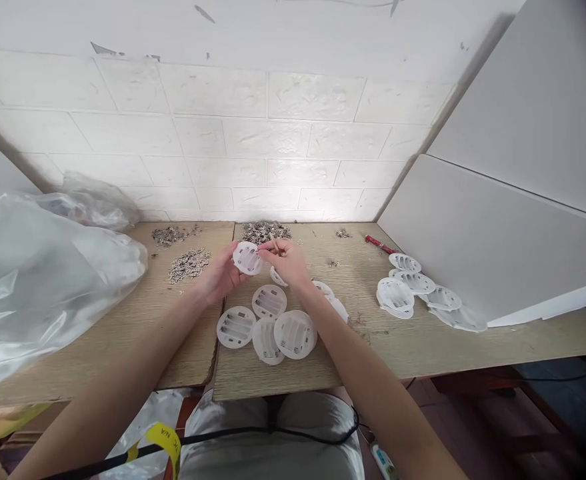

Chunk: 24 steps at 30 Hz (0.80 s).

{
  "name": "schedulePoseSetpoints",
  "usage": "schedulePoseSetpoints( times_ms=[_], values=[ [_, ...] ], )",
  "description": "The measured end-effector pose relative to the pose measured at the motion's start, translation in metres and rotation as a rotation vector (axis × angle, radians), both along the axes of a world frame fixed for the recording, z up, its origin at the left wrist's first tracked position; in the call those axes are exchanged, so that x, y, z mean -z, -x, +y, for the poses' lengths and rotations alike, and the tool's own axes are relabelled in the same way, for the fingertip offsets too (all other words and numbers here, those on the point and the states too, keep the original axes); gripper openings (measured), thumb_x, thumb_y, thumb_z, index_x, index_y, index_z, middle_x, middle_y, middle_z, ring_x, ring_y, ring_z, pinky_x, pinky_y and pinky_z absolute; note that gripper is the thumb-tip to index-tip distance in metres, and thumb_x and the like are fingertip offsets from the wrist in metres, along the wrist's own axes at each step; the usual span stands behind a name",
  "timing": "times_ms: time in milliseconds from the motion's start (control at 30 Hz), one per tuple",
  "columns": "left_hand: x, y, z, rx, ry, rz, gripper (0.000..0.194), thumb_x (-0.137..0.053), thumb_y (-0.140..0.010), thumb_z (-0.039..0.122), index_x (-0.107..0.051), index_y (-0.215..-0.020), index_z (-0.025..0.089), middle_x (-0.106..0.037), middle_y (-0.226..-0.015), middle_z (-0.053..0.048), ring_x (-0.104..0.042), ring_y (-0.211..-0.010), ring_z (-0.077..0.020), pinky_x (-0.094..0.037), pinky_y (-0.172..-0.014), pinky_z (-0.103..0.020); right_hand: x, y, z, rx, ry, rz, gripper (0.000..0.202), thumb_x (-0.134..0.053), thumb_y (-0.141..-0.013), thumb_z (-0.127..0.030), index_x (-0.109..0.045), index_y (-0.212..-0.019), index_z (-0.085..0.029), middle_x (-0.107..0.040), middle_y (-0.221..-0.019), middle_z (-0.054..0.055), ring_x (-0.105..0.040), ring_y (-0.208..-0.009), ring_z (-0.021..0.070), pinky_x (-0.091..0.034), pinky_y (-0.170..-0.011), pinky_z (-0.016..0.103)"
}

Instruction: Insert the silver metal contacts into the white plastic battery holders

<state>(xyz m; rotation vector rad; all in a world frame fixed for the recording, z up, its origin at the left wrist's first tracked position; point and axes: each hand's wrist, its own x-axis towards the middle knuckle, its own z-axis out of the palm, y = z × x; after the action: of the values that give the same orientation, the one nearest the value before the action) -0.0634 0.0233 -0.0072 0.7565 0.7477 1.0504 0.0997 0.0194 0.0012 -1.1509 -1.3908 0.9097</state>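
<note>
My left hand [221, 275] grips a round white plastic battery holder [247, 259] by its edge, tilted up above the table. The fingers of my right hand [285, 259] are pinched at the holder's right edge; whatever they hold is too small to make out. Below the hands lie several more round holders, among them one at the left [236, 327] and one at the front [295, 335]. Some of these overlap, and my right forearm partly covers others. Just behind my hands is a pile of small metal pieces [267, 232].
Two heaps of small metal parts, one darker [167, 235] and one paler [189, 265], lie to the left. A large clear plastic bag [47, 267] fills the left side. Overlapping holders [395, 297] and a red tool [379, 244] lie at right beside a white panel [503, 247].
</note>
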Motion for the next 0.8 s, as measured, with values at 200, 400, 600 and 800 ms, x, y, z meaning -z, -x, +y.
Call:
schedulePoseSetpoints(
  times_ms=[200, 400, 600, 800],
  values=[
    [-0.0010, -0.0018, -0.0038, -0.006, -0.034, 0.126, 0.024, -0.062, -0.083, 0.040, -0.066, -0.085, 0.017, -0.065, -0.083, -0.004, -0.058, -0.070, -0.0136, -0.050, -0.061, -0.024, -0.0001, 0.0026, -0.0028, -0.070, -0.030, 0.063, 0.015, -0.065, -0.071, -0.029, -0.070, -0.079, -0.017, -0.066, -0.075, 0.001, -0.056, -0.071, 0.0143, -0.044, -0.069, 0.028],
    [0.0006, -0.0015, -0.0049, 0.026, -0.095, 0.168, 0.030, -0.067, -0.079, 0.045, -0.067, -0.086, 0.016, -0.064, -0.080, -0.003, -0.057, -0.069, -0.0133, -0.051, -0.063, -0.026, 0.0026, 0.0022, -0.0050, -0.049, -0.060, -0.079, 0.014, -0.064, -0.071, -0.029, -0.070, -0.073, -0.017, -0.065, -0.068, 0.000, -0.054, -0.066, 0.0133, -0.044, -0.065, 0.027],
    [0.0044, -0.0010, -0.0029, 0.001, -0.090, 0.165, 0.030, -0.065, -0.080, 0.046, -0.066, -0.085, 0.016, -0.064, -0.081, -0.005, -0.058, -0.070, -0.0144, -0.051, -0.061, -0.026, 0.0043, 0.0063, -0.0061, 0.022, -0.158, -0.117, 0.011, -0.060, -0.074, -0.024, -0.069, -0.073, -0.018, -0.065, -0.072, 0.001, -0.056, -0.068, 0.0140, -0.045, -0.067, 0.027],
    [0.0030, -0.0030, -0.0052, 0.015, -0.100, 0.186, 0.032, -0.066, -0.079, 0.046, -0.067, -0.084, 0.015, -0.063, -0.079, -0.005, -0.058, -0.069, -0.0144, -0.052, -0.061, -0.027, 0.0046, 0.0096, -0.0086, 0.064, -0.212, -0.213, 0.009, -0.058, -0.077, -0.019, -0.066, -0.074, -0.018, -0.064, -0.074, 0.002, -0.057, -0.069, 0.0147, -0.046, -0.069, 0.028]
  ],
)
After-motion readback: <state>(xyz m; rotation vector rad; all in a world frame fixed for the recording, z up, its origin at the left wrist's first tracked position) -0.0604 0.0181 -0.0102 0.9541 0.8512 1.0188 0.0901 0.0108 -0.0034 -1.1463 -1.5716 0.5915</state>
